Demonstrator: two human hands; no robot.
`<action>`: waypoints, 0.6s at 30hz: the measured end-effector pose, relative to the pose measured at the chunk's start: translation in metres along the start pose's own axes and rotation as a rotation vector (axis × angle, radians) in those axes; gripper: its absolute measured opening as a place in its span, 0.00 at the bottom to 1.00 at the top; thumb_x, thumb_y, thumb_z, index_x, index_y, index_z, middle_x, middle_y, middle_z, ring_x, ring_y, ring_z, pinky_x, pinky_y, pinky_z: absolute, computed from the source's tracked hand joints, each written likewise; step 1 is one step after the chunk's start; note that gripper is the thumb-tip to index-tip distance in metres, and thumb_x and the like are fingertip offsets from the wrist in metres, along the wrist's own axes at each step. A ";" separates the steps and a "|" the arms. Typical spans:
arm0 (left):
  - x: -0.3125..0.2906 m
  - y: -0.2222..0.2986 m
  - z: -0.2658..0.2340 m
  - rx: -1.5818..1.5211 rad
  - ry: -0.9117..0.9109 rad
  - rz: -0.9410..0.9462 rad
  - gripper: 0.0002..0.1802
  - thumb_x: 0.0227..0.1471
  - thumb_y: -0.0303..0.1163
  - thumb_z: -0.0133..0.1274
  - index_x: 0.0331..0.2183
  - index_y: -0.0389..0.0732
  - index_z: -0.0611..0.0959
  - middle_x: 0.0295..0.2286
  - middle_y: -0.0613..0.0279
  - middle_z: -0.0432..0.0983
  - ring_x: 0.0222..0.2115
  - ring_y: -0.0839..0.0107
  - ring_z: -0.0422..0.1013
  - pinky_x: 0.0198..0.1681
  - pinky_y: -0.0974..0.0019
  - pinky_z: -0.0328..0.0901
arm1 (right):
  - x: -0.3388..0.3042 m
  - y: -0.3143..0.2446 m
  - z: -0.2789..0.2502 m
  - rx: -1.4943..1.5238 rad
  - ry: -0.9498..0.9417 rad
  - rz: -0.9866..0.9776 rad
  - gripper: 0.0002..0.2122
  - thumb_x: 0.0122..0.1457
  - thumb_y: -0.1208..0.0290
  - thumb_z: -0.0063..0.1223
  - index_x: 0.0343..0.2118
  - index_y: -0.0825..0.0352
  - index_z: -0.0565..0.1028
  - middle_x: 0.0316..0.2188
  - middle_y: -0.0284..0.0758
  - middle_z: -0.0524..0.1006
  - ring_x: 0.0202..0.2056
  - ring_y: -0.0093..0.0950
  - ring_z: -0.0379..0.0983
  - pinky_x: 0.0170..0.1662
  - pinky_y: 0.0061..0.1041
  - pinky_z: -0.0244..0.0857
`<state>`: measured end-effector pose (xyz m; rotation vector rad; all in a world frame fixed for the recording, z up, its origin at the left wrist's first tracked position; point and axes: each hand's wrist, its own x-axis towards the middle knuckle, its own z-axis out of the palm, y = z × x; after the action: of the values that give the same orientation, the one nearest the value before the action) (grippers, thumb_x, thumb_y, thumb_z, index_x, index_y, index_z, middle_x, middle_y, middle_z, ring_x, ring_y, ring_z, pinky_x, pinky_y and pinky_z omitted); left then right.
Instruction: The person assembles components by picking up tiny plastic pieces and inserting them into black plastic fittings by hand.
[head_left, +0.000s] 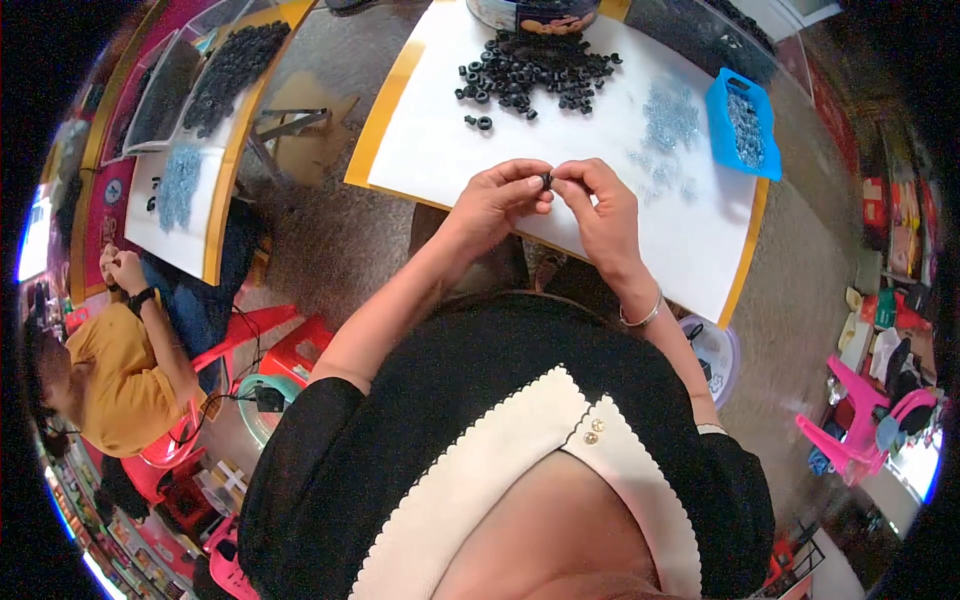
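Note:
My left hand (500, 203) is closed, its thumb and forefinger pinching a small black part (547, 181) just above the near edge of the white-topped table (455, 172). My right hand (608, 215), with a bracelet at the wrist, pinches at the same part from the other side. The fingertips cover most of it, so its full shape is hidden. Beyond my hands lies a heap of small black ring-shaped parts (525, 75). To the right of the heap, small clear bluish pieces (670, 118) are scattered on the white top.
A blue plastic basket (766, 150) with more clear pieces stands at the table's right edge. A round tin (535, 12) sits behind the heap. On the left, a person in a yellow top (130, 375) works at another table (190, 235). Red stools (298, 352) stand between us.

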<state>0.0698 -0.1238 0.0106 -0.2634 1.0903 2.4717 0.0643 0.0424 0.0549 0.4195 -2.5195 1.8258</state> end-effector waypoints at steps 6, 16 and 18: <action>-0.004 0.002 0.003 0.037 -0.018 -0.020 0.12 0.53 0.25 0.52 0.42 0.33 0.77 0.33 0.60 0.76 0.29 0.74 0.74 0.36 0.74 0.70 | -0.006 0.009 0.003 -0.022 0.001 -0.011 0.05 0.54 0.75 0.54 0.32 0.68 0.75 0.27 0.33 0.75 0.28 0.22 0.71 0.33 0.20 0.65; -0.003 0.003 0.002 0.114 -0.050 -0.077 0.12 0.53 0.24 0.52 0.41 0.33 0.78 0.33 0.60 0.77 0.28 0.75 0.73 0.35 0.75 0.70 | -0.004 0.007 -0.011 0.190 -0.186 0.258 0.05 0.54 0.74 0.55 0.31 0.67 0.71 0.24 0.23 0.69 0.27 0.12 0.62 0.31 0.12 0.57; -0.001 0.002 0.001 0.110 -0.058 -0.076 0.13 0.53 0.24 0.52 0.42 0.33 0.78 0.32 0.60 0.77 0.28 0.75 0.73 0.35 0.74 0.70 | -0.004 0.008 -0.011 0.219 -0.184 0.265 0.05 0.54 0.74 0.55 0.31 0.67 0.71 0.25 0.23 0.69 0.27 0.12 0.62 0.31 0.13 0.57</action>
<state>0.0699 -0.1244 0.0134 -0.1955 1.1650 2.3295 0.0652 0.0555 0.0506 0.2775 -2.6092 2.2712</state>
